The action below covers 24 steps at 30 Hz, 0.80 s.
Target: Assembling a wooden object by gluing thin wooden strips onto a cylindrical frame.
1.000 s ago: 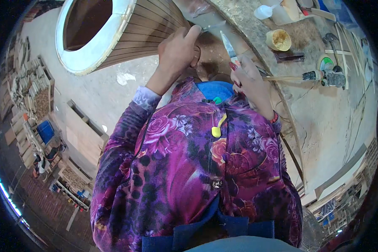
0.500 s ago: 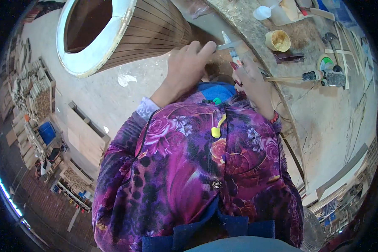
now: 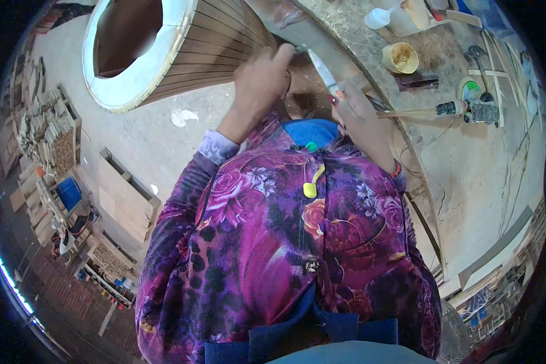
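My right hand [image 3: 359,115] is closed round the handle of a knife [image 3: 323,70], its pale blade pointing up and to the left. My left hand [image 3: 259,80] has its fingers curled beside the narrow end of a large cone-shaped body of brown wooden slats [image 3: 218,51]. A small thin piece seems to stick out at its fingertips, too blurred to name. The cone lies on its side, its wide end ringed by a white rim [image 3: 116,97] around a dark opening.
On the worktop [image 3: 461,176] to the right lie a cup of yellowish paste [image 3: 403,59], a white squeeze bottle [image 3: 378,18], a dark reddish-brown block [image 3: 417,82], a hammer-like tool with a wooden handle [image 3: 409,113] and thin wooden strips [image 3: 515,76]. Stacked wood pieces [image 3: 51,130] stand at the left.
My left hand has moved left and slightly away from the knife, toward the cone. The knife blade has tilted and moved clear of the thin strip seen earlier at my left fingers.
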### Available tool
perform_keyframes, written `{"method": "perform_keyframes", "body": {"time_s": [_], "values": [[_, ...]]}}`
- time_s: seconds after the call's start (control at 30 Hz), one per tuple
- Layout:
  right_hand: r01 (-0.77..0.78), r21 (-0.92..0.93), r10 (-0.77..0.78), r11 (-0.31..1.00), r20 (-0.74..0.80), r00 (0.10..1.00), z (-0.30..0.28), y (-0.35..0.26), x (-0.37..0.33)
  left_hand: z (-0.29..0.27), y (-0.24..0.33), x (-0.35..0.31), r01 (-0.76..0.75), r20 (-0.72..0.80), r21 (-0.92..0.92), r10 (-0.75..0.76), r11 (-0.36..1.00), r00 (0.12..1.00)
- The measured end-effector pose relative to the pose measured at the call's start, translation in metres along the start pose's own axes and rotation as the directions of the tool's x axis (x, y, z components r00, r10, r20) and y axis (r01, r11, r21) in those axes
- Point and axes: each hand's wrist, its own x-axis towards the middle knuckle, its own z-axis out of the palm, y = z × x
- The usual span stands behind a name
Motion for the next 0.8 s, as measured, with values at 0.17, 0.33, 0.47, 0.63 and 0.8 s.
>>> {"method": "perform_keyframes", "body": {"time_s": [0.17,0.33,0.47,0.63,0.8], "values": [[-0.060,0.142,0.068,0.988,-0.050,0.996,-0.004,-0.011,-0.003,-0.004,-0.011,0.000,-0.041,-0.126,-0.055,0.034,0.998,0.991],[-0.037,0.254,0.087,0.966,-0.186,0.979,-0.005,-0.013,0.000,0.015,-0.011,0.038,0.057,0.057,-0.762,-0.022,0.645,0.998],[-0.019,0.209,0.058,0.978,-0.180,0.982,-0.007,-0.016,0.002,0.035,-0.006,0.089,0.271,0.269,-0.960,-0.038,0.069,0.963],[-0.071,0.242,0.121,0.968,-0.196,0.973,-0.009,-0.027,0.000,0.053,-0.028,0.090,0.259,0.243,-0.944,-0.103,0.203,0.965],[-0.056,0.239,0.114,0.969,-0.236,0.965,-0.021,-0.026,-0.004,0.029,-0.035,0.049,0.345,0.284,-0.882,-0.223,0.322,0.933]]}}
